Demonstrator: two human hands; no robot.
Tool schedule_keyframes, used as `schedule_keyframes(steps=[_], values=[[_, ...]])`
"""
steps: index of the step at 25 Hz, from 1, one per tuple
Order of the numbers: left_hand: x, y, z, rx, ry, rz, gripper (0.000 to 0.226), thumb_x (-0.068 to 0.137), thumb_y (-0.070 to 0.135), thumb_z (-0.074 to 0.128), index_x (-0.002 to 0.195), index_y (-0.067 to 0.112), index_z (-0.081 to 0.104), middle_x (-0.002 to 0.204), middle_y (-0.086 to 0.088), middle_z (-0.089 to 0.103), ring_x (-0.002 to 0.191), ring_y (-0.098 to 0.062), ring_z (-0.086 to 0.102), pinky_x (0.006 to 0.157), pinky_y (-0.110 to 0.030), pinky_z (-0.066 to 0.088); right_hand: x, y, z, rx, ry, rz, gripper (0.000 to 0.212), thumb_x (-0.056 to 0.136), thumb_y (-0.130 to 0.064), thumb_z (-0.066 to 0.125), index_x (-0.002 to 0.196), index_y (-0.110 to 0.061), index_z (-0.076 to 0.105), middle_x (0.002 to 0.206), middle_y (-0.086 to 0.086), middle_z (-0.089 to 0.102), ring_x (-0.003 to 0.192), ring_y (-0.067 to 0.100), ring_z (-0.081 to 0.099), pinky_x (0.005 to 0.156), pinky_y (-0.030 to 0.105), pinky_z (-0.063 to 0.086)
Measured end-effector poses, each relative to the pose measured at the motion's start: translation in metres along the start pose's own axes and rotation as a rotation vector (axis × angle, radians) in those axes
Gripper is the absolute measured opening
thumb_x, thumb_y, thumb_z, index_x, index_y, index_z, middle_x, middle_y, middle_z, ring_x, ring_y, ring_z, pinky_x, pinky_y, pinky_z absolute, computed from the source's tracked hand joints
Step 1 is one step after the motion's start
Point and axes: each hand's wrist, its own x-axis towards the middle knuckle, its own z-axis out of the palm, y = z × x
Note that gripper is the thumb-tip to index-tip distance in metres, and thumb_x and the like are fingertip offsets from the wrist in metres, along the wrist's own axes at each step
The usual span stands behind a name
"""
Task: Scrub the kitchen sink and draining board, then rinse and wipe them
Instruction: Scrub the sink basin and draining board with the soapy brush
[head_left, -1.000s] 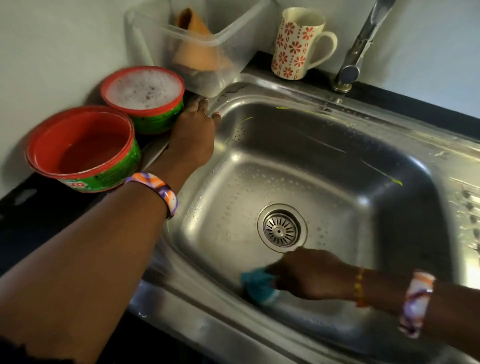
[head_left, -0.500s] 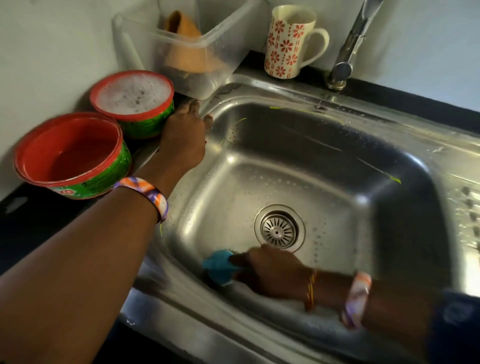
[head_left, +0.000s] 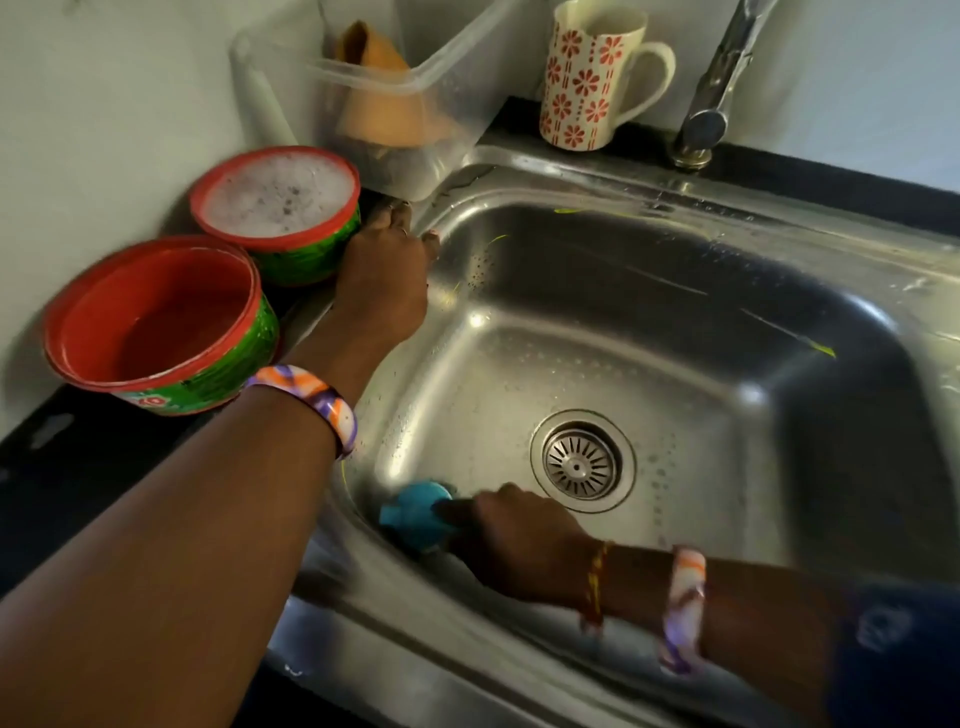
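Observation:
The steel sink (head_left: 649, 322) fills the middle of the view, wet, with a round drain strainer (head_left: 582, 461) in its floor. My right hand (head_left: 511, 535) grips a blue scrubber (head_left: 413, 514) and presses it into the sink's near left corner. My left hand (head_left: 382, 275) rests on the sink's left rim with fingers laid flat, beside the foamy tub. The draining board shows only as a ribbed strip at the right edge.
Two red-rimmed green tubs stand on the dark counter at left: one with foamy water (head_left: 275, 200), one with clear water (head_left: 156, 322). Behind are a clear plastic box (head_left: 415, 119), a flowered mug (head_left: 592, 78) and the tap (head_left: 717, 88).
My right hand has slid the blue scrubber leftward along the sink's near wall into the left corner. My left hand has stayed on the rim.

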Motion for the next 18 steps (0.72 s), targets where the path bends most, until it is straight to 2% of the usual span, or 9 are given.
schedule_keyframes(steps=[1, 3, 4, 6, 8, 12, 13, 15, 18], values=[[0.000, 0.001, 0.000, -0.005, 0.003, 0.005, 0.048, 0.095, 0.013, 0.049, 0.142, 0.015, 0.039, 0.152, -0.019, 0.025, 0.141, -0.032, 0.021, 0.112, -0.034, 0.025, -0.005, 0.001, -0.002, -0.083, 0.006, 0.005, 0.039, 0.096, -0.040, 0.042, 0.132, -0.027, 0.048, 0.117, 0.012, 0.061, 0.106, 0.031, 0.060, 0.082, 0.035, 0.049], [0.000, 0.002, 0.001, -0.003, 0.016, 0.008, 0.047, 0.096, 0.014, 0.047, 0.143, 0.015, 0.038, 0.152, -0.018, 0.025, 0.141, -0.031, 0.021, 0.112, -0.034, 0.025, 0.029, 0.021, -0.025, -0.279, 0.165, 0.037, 0.038, 0.096, -0.041, 0.039, 0.128, -0.025, 0.051, 0.117, 0.011, 0.061, 0.106, 0.032, 0.060, 0.079, 0.033, 0.047], [0.001, 0.002, 0.002, 0.000, 0.022, 0.002, 0.046, 0.098, 0.015, 0.045, 0.143, 0.015, 0.038, 0.152, -0.018, 0.025, 0.141, -0.031, 0.020, 0.113, -0.034, 0.024, 0.057, 0.036, -0.042, -0.333, 0.220, 0.133, 0.037, 0.096, -0.040, 0.039, 0.125, -0.024, 0.055, 0.118, 0.010, 0.062, 0.107, 0.032, 0.060, 0.079, 0.032, 0.046], [0.001, 0.005, 0.005, 0.016, 0.035, -0.007, 0.044, 0.099, 0.017, 0.041, 0.143, 0.015, 0.038, 0.151, -0.019, 0.028, 0.140, -0.031, 0.022, 0.112, -0.035, 0.025, 0.102, 0.062, -0.073, -0.284, 0.335, 0.318, 0.035, 0.095, -0.035, 0.041, 0.123, -0.022, 0.058, 0.124, 0.011, 0.060, 0.113, 0.032, 0.057, 0.086, 0.033, 0.046], [0.003, 0.005, 0.007, 0.025, 0.044, -0.007, 0.043, 0.099, 0.018, 0.039, 0.142, 0.013, 0.039, 0.150, -0.019, 0.028, 0.140, -0.031, 0.023, 0.110, -0.036, 0.027, 0.113, 0.068, -0.072, -0.175, 0.311, 0.323, 0.035, 0.094, -0.032, 0.044, 0.122, -0.020, 0.059, 0.124, 0.011, 0.061, 0.113, 0.031, 0.058, 0.090, 0.033, 0.046], [0.003, 0.001, 0.006, -0.013, 0.036, -0.022, 0.041, 0.100, 0.018, 0.040, 0.140, 0.012, 0.044, 0.151, -0.017, 0.027, 0.139, -0.030, 0.025, 0.109, -0.035, 0.030, 0.022, 0.018, -0.008, 0.038, 0.045, 0.015, 0.038, 0.094, -0.038, 0.046, 0.128, -0.024, 0.054, 0.118, 0.006, 0.064, 0.106, 0.025, 0.063, 0.082, 0.028, 0.049], [0.002, 0.001, 0.006, -0.007, 0.029, -0.006, 0.041, 0.099, 0.018, 0.041, 0.140, 0.014, 0.044, 0.151, -0.017, 0.027, 0.138, -0.030, 0.025, 0.108, -0.035, 0.031, 0.009, 0.009, -0.005, 0.001, 0.008, -0.008, 0.038, 0.095, -0.039, 0.045, 0.130, -0.026, 0.051, 0.118, 0.005, 0.063, 0.106, 0.024, 0.062, 0.080, 0.028, 0.047], [0.003, 0.000, 0.006, -0.007, 0.036, 0.010, 0.042, 0.098, 0.017, 0.044, 0.140, 0.018, 0.044, 0.151, -0.016, 0.029, 0.138, -0.030, 0.027, 0.107, -0.036, 0.033, 0.027, 0.019, -0.021, -0.110, 0.051, 0.007, 0.034, 0.095, -0.037, 0.044, 0.127, -0.028, 0.054, 0.116, 0.004, 0.064, 0.106, 0.025, 0.061, 0.079, 0.028, 0.045], [0.004, -0.001, 0.007, -0.008, 0.040, -0.004, 0.044, 0.096, 0.019, 0.049, 0.140, 0.019, 0.044, 0.150, -0.016, 0.030, 0.138, -0.030, 0.027, 0.108, -0.036, 0.031, 0.094, 0.061, -0.075, -0.206, 0.234, 0.259, 0.035, 0.094, -0.035, 0.042, 0.121, -0.020, 0.060, 0.121, 0.009, 0.062, 0.111, 0.030, 0.060, 0.083, 0.029, 0.045]])
